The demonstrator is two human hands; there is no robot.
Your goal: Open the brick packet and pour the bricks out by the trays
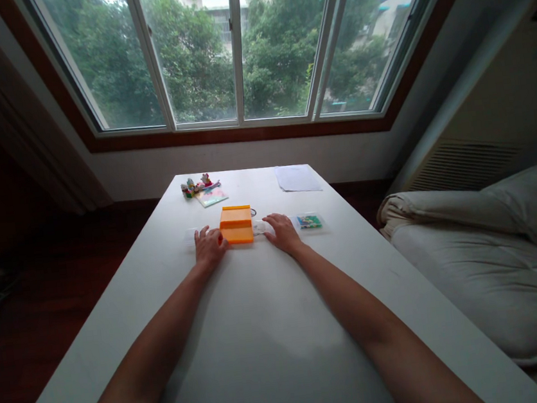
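An orange plastic case (237, 234), opened out flat with a raised back part, lies on the white table. My left hand (210, 245) is at its left edge, thumb and forefinger pinched on the near left corner while the other fingers lie over clear plastic. To the right of the case, my right hand (281, 231) rests with thumb and fingers apart. Between its fingertips and the case is a clear plastic piece (258, 228), whose shape I cannot make out. Past that hand lies a clear tray (323, 220) holding small green, blue and yellow pieces (309, 222).
Small colourful figurines (192, 187) and a pale printed card (212, 197) lie at the far left of the white table (263, 325). White paper sheets (296, 178) are at the far right. A beige sofa (473, 256) stands right of the table, and windows are beyond.
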